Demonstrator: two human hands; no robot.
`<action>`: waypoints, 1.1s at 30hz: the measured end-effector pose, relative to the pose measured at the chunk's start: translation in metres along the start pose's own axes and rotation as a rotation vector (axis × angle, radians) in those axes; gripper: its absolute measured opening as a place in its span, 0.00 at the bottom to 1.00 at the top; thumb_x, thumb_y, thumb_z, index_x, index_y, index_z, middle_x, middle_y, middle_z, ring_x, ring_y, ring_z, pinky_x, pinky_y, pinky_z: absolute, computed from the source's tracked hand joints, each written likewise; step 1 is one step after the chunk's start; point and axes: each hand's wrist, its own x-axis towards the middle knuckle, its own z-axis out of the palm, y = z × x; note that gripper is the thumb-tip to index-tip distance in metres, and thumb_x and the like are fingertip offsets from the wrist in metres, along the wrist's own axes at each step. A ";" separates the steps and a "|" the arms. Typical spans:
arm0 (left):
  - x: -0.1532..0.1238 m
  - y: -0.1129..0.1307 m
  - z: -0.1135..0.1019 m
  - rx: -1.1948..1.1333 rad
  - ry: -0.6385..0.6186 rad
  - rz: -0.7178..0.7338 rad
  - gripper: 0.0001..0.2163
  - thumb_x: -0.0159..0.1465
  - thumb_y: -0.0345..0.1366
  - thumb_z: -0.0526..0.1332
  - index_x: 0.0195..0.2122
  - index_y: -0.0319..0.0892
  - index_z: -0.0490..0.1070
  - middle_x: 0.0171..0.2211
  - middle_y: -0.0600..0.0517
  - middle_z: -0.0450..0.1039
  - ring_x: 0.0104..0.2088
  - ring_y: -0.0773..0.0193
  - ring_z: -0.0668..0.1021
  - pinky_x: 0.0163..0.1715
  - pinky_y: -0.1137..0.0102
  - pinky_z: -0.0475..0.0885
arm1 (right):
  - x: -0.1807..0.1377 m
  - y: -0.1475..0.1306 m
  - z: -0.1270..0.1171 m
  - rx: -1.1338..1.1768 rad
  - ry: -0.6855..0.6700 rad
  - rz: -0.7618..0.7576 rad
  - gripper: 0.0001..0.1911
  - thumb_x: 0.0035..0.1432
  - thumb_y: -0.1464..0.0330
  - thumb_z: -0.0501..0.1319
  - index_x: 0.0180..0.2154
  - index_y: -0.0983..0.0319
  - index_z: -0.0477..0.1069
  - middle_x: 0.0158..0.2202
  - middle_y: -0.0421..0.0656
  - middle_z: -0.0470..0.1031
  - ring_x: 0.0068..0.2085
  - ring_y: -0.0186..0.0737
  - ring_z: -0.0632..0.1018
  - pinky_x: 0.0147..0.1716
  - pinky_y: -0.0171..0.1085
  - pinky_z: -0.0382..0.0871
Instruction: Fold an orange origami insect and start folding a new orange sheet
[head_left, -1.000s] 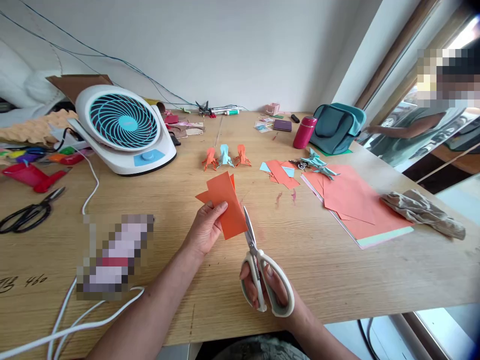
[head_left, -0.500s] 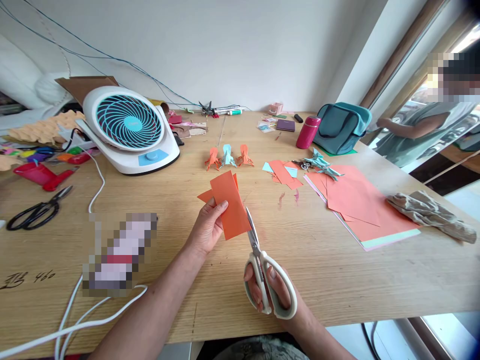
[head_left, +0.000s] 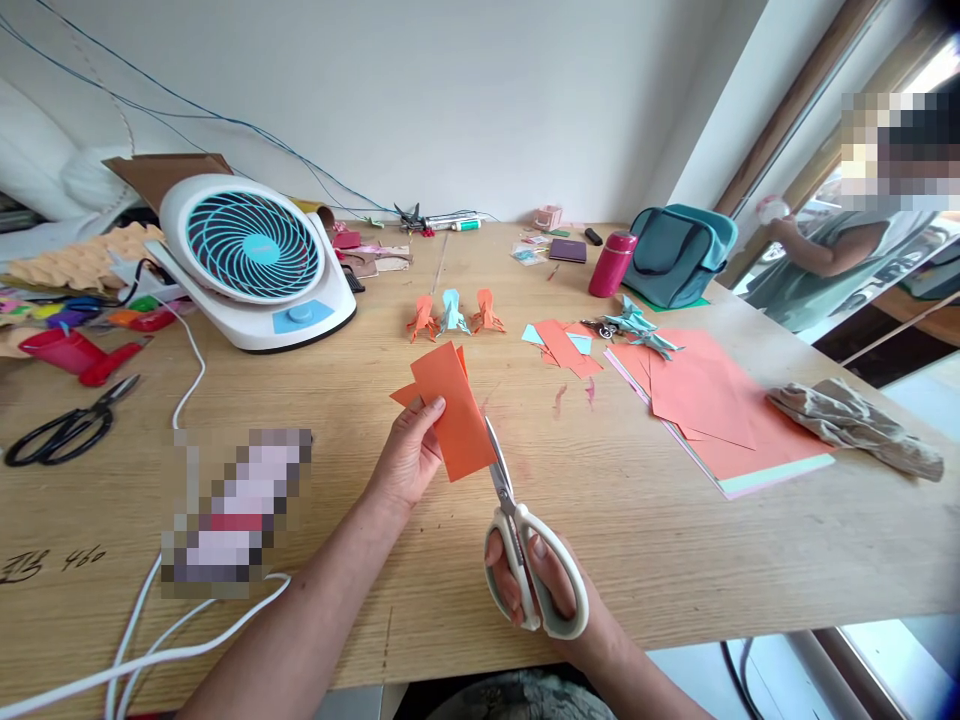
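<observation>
Between the thumb and fingers of my left hand (head_left: 409,455) is a folded piece of orange paper (head_left: 459,420), its layers slightly parted at the top and a corner jutting out to the left. My right hand (head_left: 544,580) grips white-handled scissors (head_left: 510,510), with fingers through the loops. Their blades point up and lie against the paper's lower right edge; I cannot tell whether they cut into it. Beyond the paper, three small folded paper figures stand in a row: an orange one (head_left: 423,318), a light blue one (head_left: 452,312) and another orange one (head_left: 487,311).
At left are a white fan (head_left: 255,260), black scissors (head_left: 75,425), a blurred-out object (head_left: 236,510) and a white cable (head_left: 172,655). To the right lie paper strips (head_left: 566,348), orange sheets (head_left: 705,400), a cloth (head_left: 855,425), a red bottle (head_left: 613,265) and a teal bag (head_left: 679,255). A person (head_left: 832,250) stands beyond.
The view has shifted slightly, and the paper and scissors sit a little further left in it. My grip on both stays the same. The person at right has raised a hand holding something pale.
</observation>
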 end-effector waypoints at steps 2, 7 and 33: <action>-0.001 0.001 0.001 0.008 -0.012 -0.004 0.11 0.55 0.36 0.73 0.38 0.42 0.78 0.36 0.52 0.83 0.34 0.63 0.84 0.37 0.72 0.79 | 0.000 0.001 0.000 -0.002 -0.006 -0.004 0.26 0.64 0.46 0.55 0.38 0.64 0.72 0.21 0.37 0.64 0.19 0.29 0.62 0.20 0.32 0.57; -0.002 0.004 0.004 0.034 0.017 -0.009 0.11 0.55 0.35 0.72 0.38 0.41 0.78 0.36 0.52 0.83 0.32 0.63 0.83 0.33 0.73 0.78 | 0.001 0.005 -0.002 -0.017 -0.014 -0.029 0.26 0.65 0.47 0.55 0.39 0.65 0.73 0.20 0.36 0.64 0.18 0.28 0.62 0.19 0.31 0.57; -0.003 0.001 0.005 -0.011 -0.003 -0.035 0.09 0.52 0.33 0.74 0.33 0.40 0.77 0.30 0.55 0.82 0.30 0.66 0.83 0.34 0.75 0.77 | 0.008 -0.005 0.008 0.036 -0.020 0.040 0.30 0.61 0.42 0.55 0.38 0.64 0.72 0.23 0.38 0.65 0.21 0.30 0.67 0.20 0.30 0.58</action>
